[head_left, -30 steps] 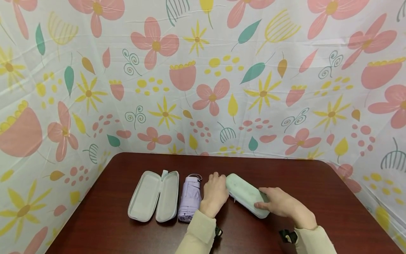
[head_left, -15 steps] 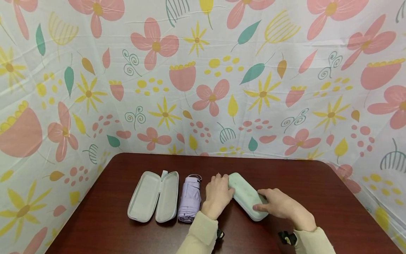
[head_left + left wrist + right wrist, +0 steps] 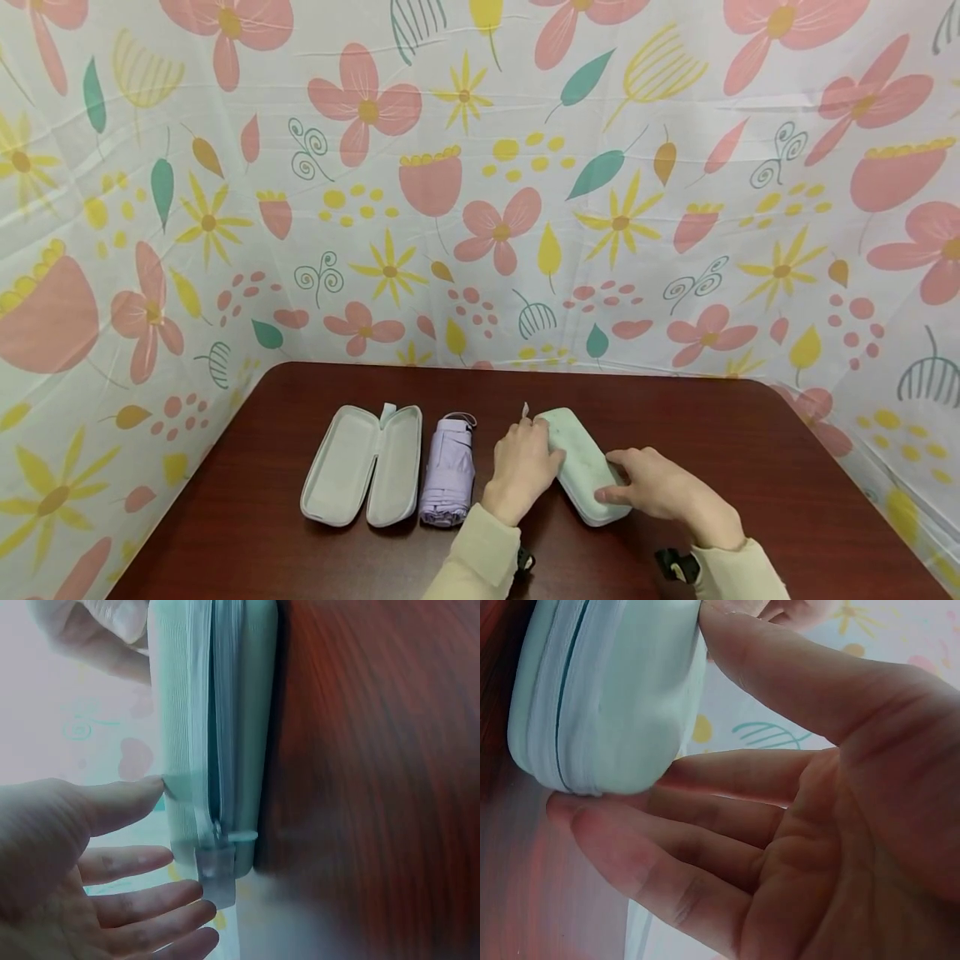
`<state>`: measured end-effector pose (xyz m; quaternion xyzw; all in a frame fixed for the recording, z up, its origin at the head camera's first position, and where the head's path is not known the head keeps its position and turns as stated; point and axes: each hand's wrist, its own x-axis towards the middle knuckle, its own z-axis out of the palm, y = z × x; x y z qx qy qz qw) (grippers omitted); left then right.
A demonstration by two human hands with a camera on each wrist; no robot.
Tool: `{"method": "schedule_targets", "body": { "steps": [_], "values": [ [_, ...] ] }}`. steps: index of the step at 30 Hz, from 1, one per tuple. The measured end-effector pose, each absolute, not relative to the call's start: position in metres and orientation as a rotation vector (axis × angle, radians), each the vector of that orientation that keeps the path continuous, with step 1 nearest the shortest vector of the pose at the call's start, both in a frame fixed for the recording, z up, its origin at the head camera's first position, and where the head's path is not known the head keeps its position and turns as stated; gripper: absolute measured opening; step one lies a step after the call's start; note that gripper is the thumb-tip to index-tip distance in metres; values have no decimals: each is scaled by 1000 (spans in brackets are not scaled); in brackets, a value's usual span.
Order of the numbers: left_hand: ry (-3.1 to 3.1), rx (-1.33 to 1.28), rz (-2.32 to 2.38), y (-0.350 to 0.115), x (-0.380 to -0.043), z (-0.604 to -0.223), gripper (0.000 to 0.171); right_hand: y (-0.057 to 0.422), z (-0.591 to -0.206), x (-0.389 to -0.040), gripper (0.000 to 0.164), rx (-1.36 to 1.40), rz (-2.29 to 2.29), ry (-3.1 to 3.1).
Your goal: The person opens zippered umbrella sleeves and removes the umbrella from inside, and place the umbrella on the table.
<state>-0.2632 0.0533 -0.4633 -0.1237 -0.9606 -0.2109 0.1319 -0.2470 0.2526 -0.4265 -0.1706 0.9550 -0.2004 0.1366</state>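
A mint-green hard zip case lies aslant on the table, its far end to the left. My right hand holds its near right end, thumb on the top and fingers round the end. At the far left end, my left hand touches the case with its thumb. In the left wrist view its fingers reach loosely out beside a pale tab at the zip's end. The zip runs along the side with a dark line between its tapes. Left of that hand lies a folded lilac umbrella with a wrist loop.
A second zip case lies spread open at the left, its pale grey inside showing. Both cases and the umbrella share a dark red-brown table. Behind it hangs a flower-print cloth.
The mint-green case has turned, its far end moving right and its near end slightly left. My left hand has shifted a little right, and its thumb has spread onto the case.
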Motion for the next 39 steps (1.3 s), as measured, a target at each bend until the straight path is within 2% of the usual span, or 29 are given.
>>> {"method": "schedule_targets", "body": {
  "steps": [6, 17, 28, 39],
  "values": [
    [-2816, -347, -612, 65, -258, -462, 36, 252, -426, -247, 64, -485, -588, 2760],
    [-2927, -319, -643, 83, -245, -465, 69, 256, -426, -248, 65, -463, -632, 2708],
    [-2923, -357, -659, 83, -247, -461, 65, 257, -425, -248, 58, -492, -725, 2682],
    [-3010, -244, -835, 97, -244, -462, 77, 258, -425, -246, 53, -487, -786, 2627]
  ]
}}
